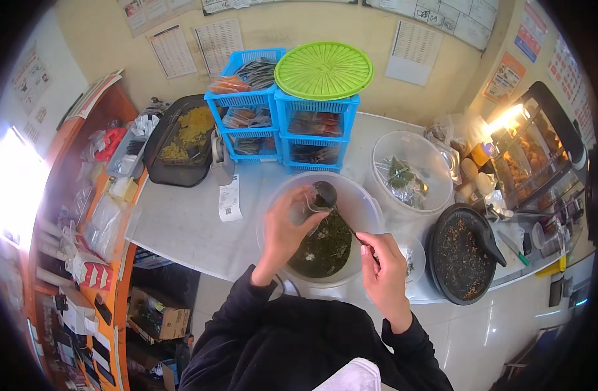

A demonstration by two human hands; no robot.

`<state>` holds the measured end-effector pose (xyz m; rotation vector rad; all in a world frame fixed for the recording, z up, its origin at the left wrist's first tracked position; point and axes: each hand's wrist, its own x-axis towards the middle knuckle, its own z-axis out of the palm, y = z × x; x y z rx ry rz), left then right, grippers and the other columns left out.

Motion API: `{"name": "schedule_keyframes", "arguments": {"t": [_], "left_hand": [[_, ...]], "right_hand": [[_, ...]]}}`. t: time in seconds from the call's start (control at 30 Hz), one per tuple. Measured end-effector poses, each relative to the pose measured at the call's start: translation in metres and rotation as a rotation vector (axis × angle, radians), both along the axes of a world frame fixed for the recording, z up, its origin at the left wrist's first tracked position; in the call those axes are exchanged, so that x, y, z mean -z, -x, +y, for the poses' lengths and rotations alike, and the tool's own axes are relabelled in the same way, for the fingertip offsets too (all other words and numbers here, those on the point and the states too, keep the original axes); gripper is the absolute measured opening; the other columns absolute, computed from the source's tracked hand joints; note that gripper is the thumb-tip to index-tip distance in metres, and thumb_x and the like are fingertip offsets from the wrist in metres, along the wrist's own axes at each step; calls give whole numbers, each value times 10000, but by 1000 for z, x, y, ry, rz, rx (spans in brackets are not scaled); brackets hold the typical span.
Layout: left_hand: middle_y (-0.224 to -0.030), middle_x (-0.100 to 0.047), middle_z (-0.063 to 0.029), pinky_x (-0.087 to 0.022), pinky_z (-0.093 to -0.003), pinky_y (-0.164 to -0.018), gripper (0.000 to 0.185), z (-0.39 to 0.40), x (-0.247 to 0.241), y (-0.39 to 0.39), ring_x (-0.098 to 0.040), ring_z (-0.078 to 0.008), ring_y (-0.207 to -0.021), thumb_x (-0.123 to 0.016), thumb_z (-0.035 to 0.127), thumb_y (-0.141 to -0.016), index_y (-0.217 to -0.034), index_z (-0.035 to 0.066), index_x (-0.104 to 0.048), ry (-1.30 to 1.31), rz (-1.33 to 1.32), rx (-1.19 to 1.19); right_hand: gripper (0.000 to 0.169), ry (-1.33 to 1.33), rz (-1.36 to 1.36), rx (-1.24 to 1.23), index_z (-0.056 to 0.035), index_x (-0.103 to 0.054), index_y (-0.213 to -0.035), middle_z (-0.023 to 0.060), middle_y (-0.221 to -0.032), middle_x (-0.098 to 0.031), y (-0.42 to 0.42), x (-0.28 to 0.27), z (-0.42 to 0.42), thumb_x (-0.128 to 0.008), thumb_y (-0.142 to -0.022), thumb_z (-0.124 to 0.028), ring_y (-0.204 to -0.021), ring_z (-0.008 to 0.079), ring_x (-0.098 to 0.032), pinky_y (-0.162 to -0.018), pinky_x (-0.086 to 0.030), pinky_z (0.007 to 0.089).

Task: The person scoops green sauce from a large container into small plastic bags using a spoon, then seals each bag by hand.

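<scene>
My left hand (290,222) holds a small clear plastic bag (304,205) open above a large translucent plastic tub (370,215). The tub contains a dark green, herb-like mixture (323,251). In my right hand (384,276) is the thin handle of a dark ladle (324,194), whose bowl is tilted at the mouth of the bag. Whether anything is left in the bowl is hard to tell. Right of this tub stands a second translucent tub (445,195) with clear packets of green stuff (400,175) inside.
Blue stacked baskets (279,110) of packets stand behind the tub, a green lid (324,71) on top. A black tray (181,177) of yellow food is at left. To the right are a stone mortar (460,254), a green-handled knife (514,249) and a lit food display case (534,146).
</scene>
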<state>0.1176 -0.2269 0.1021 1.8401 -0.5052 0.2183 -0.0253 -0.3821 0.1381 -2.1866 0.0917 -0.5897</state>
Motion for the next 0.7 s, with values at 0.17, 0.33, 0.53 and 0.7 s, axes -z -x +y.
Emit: {"name": "schedule_keyframes", "arguments": {"t": [0.17,0.33,0.53,0.7], "left_hand": [[-1062,-709,-82,-500,-333,-890,559,-2,2,3,-654,-192,-964,-870,151,-694,-1181,7,-638,27,-21,-26],[-1072,-707,-91,-503,-325,-891,542,5,3,1,-660,-187,-972,-853,123,-720,-1190,-11,-621,47,13,-12],[-1056,-700,-116,-531,-299,-863,467,18,20,-5,-674,-170,-969,-797,43,-784,-1189,-37,-578,310,198,102],[-1085,-659,-143,-551,-281,-862,439,9,10,2,-658,-181,-991,-727,-35,-838,-1217,-79,-511,359,281,186]], "right_hand": [[246,93,-48,-9,-40,-635,-1133,128,-925,-595,1,4,-5,-570,-906,26,-794,286,-607,-693,-484,354],[227,95,-48,-44,-31,-642,-1109,128,-890,-596,0,-4,-5,-574,-901,27,-805,284,-609,-706,-484,361],[168,377,114,-32,-35,-671,-1057,111,-844,-634,-8,1,-26,-615,-898,-36,-748,222,-625,-658,-478,352],[238,530,9,-156,-30,-650,-1107,120,-934,-680,-42,20,-18,-671,-878,-92,-880,236,-670,-767,-511,374]]}}
